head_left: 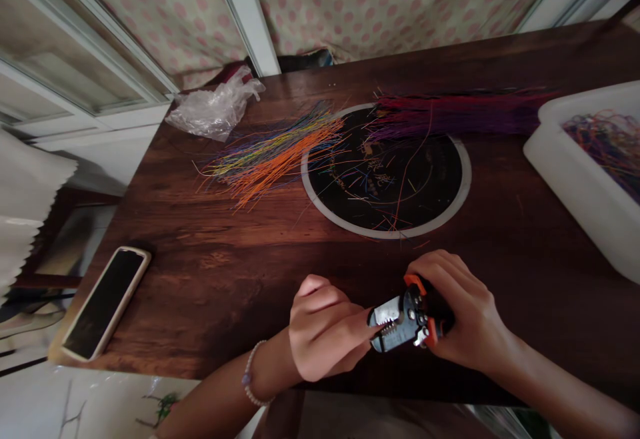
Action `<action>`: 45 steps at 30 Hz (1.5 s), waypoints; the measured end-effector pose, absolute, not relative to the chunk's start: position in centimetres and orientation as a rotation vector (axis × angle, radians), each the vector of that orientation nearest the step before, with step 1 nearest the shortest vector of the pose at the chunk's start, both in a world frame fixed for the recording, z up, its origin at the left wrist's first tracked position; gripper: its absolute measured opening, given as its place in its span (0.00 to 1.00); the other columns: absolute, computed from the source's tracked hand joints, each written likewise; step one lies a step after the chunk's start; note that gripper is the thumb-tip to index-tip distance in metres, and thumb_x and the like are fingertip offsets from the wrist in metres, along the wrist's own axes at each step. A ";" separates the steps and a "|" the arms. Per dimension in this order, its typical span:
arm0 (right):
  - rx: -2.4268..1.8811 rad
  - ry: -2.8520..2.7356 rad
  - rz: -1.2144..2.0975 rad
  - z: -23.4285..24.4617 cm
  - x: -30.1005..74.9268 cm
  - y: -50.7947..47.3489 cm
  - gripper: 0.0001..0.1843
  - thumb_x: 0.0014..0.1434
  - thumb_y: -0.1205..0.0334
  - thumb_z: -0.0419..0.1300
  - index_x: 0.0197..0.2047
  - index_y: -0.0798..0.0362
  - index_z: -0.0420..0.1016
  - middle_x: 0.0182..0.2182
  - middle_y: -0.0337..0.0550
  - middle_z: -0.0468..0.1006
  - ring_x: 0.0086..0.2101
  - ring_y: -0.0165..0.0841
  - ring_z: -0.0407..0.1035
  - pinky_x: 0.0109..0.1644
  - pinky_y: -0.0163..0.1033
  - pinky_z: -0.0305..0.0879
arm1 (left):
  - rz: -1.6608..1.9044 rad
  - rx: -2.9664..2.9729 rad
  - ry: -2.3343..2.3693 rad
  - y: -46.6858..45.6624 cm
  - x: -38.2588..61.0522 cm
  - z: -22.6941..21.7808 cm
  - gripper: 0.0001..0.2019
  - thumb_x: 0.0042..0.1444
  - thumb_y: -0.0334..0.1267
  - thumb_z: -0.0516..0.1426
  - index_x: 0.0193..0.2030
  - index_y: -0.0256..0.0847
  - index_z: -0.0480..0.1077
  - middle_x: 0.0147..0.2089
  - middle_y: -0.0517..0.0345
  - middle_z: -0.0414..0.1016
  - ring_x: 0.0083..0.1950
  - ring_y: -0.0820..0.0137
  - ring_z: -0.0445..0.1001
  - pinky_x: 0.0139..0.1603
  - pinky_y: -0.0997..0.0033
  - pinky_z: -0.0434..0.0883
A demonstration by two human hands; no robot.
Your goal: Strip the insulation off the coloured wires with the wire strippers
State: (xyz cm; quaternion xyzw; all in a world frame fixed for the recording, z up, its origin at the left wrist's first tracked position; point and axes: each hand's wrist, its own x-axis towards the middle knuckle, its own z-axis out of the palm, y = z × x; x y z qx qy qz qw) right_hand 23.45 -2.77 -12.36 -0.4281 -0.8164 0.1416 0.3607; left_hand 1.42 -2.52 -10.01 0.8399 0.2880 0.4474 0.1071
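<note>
My right hand is wrapped round the orange handles of a pair of wire strippers. Their dark, notched jaws point left, slightly apart. My left hand is closed, with its fingertips right up against the jaws. Whatever is pinched in it is too thin or too hidden to make out. Beyond my hands, a bundle of orange, yellow and blue wires lies across the left rim of a round black mat. Red and purple wires lie bundled over the mat's far right side. Short wire scraps are scattered on the mat.
A white bin of tangled wires stands at the right. A phone lies near the left edge of the wooden table. A crumpled clear plastic bag sits at the back left, before a dotted curtain.
</note>
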 end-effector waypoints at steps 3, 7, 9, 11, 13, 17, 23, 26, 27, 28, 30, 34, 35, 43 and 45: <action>-1.100 -2.105 0.360 -12.4 23.4 -2.8 0.14 0.52 0.71 0.54 0.43 0.52 0.66 0.31 0.43 0.73 0.30 0.36 0.68 0.34 0.42 0.65 | 1.304 2.463 0.844 -2.6 1.5 -10.1 0.05 0.60 0.25 0.55 0.38 0.38 0.69 0.26 0.63 0.79 0.24 0.75 0.71 0.31 0.69 0.65; -1.109 -2.113 0.345 -12.6 23.5 -2.8 0.13 0.52 0.71 0.54 0.43 0.52 0.66 0.30 0.42 0.73 0.29 0.35 0.67 0.33 0.41 0.64 | 1.346 2.440 0.837 -2.6 1.6 -10.2 0.05 0.59 0.24 0.55 0.38 0.38 0.70 0.27 0.62 0.79 0.24 0.74 0.70 0.29 0.67 0.63; -1.113 -2.114 0.344 -12.6 23.5 -2.9 0.14 0.51 0.72 0.54 0.42 0.52 0.66 0.30 0.42 0.73 0.29 0.35 0.67 0.33 0.41 0.64 | 1.357 2.434 0.838 -2.6 1.6 -10.2 0.06 0.59 0.24 0.55 0.37 0.38 0.69 0.27 0.62 0.79 0.24 0.74 0.70 0.29 0.67 0.63; -1.108 -2.112 0.337 -12.6 23.5 -2.8 0.15 0.50 0.72 0.54 0.43 0.53 0.66 0.30 0.43 0.73 0.30 0.36 0.67 0.34 0.42 0.64 | 1.338 2.447 0.836 -2.5 1.6 -10.1 0.06 0.59 0.24 0.55 0.37 0.38 0.69 0.26 0.63 0.79 0.24 0.74 0.70 0.29 0.68 0.63; -1.098 -2.115 0.327 -12.5 23.5 -2.8 0.17 0.48 0.72 0.54 0.43 0.54 0.67 0.31 0.44 0.73 0.32 0.37 0.68 0.36 0.43 0.65 | 1.313 2.462 0.841 -2.5 1.6 -10.0 0.05 0.59 0.25 0.56 0.37 0.38 0.69 0.26 0.63 0.79 0.23 0.74 0.70 0.29 0.68 0.63; -1.086 -2.117 0.329 -12.5 23.5 -2.8 0.17 0.48 0.72 0.54 0.44 0.54 0.66 0.32 0.45 0.73 0.33 0.37 0.68 0.36 0.43 0.65 | 1.302 2.474 0.844 -2.5 1.5 -9.8 0.05 0.60 0.26 0.55 0.37 0.39 0.68 0.25 0.64 0.79 0.23 0.75 0.70 0.30 0.69 0.63; -1.082 -2.120 0.344 -12.5 23.6 -2.9 0.19 0.46 0.73 0.54 0.44 0.55 0.66 0.33 0.45 0.72 0.34 0.37 0.67 0.38 0.44 0.65 | 1.300 2.477 0.849 -2.4 1.6 -9.6 0.05 0.60 0.25 0.55 0.36 0.39 0.67 0.26 0.64 0.80 0.22 0.75 0.70 0.29 0.70 0.64; -1.080 -2.125 0.354 -12.6 23.7 -2.9 0.19 0.46 0.72 0.54 0.44 0.55 0.66 0.33 0.46 0.72 0.34 0.37 0.67 0.38 0.44 0.64 | 1.293 2.484 0.831 -2.4 1.6 -9.6 0.05 0.60 0.25 0.54 0.36 0.39 0.67 0.26 0.63 0.80 0.23 0.75 0.70 0.29 0.70 0.64; -1.079 -2.126 0.354 -12.6 23.7 -2.9 0.19 0.46 0.72 0.54 0.44 0.56 0.66 0.33 0.46 0.72 0.35 0.37 0.67 0.38 0.44 0.64 | 1.299 2.480 0.826 -2.3 1.6 -9.6 0.05 0.60 0.25 0.54 0.37 0.39 0.67 0.26 0.63 0.80 0.23 0.75 0.70 0.29 0.70 0.64; -1.077 -2.127 0.353 -12.6 23.7 -2.9 0.18 0.47 0.71 0.54 0.44 0.56 0.66 0.33 0.46 0.72 0.35 0.37 0.67 0.38 0.44 0.64 | 1.304 2.475 0.822 -2.3 1.6 -9.6 0.05 0.59 0.25 0.55 0.37 0.38 0.68 0.26 0.63 0.80 0.23 0.75 0.70 0.28 0.69 0.64; -1.077 -2.129 0.350 -12.6 23.6 -2.8 0.17 0.48 0.71 0.54 0.44 0.55 0.65 0.33 0.46 0.72 0.34 0.37 0.67 0.38 0.44 0.64 | 1.303 2.470 0.819 -2.3 1.5 -9.6 0.06 0.58 0.24 0.55 0.37 0.38 0.68 0.26 0.63 0.81 0.23 0.75 0.70 0.28 0.69 0.64; -1.089 -2.132 0.347 -12.5 23.6 -2.8 0.15 0.49 0.71 0.54 0.43 0.54 0.65 0.31 0.44 0.72 0.32 0.35 0.66 0.35 0.41 0.63 | 1.297 2.470 0.820 -2.3 1.6 -9.7 0.07 0.57 0.23 0.55 0.38 0.38 0.68 0.26 0.63 0.80 0.23 0.74 0.70 0.28 0.69 0.63; -1.091 -2.133 0.352 -12.5 23.7 -2.8 0.15 0.50 0.71 0.54 0.43 0.54 0.65 0.31 0.43 0.71 0.31 0.35 0.66 0.35 0.41 0.63 | 1.303 2.468 0.818 -2.3 1.6 -9.7 0.07 0.57 0.23 0.55 0.38 0.38 0.68 0.26 0.63 0.80 0.23 0.74 0.70 0.28 0.69 0.63; -1.175 -1.732 0.898 -12.6 23.9 -3.2 0.13 0.50 0.70 0.61 0.41 0.49 0.70 0.30 0.39 0.72 0.29 0.34 0.64 0.34 0.41 0.61 | 1.332 2.442 0.874 -2.5 1.7 -9.9 0.09 0.56 0.22 0.55 0.41 0.36 0.70 0.24 0.63 0.78 0.22 0.75 0.70 0.29 0.70 0.64; -1.183 -1.379 1.351 -12.0 24.1 -2.5 0.03 0.56 0.62 0.59 0.36 0.49 0.69 0.27 0.39 0.69 0.27 0.34 0.64 0.33 0.41 0.63 | 1.313 2.407 0.961 -2.5 1.8 -9.9 0.11 0.56 0.21 0.56 0.43 0.36 0.71 0.23 0.65 0.76 0.22 0.75 0.70 0.30 0.71 0.66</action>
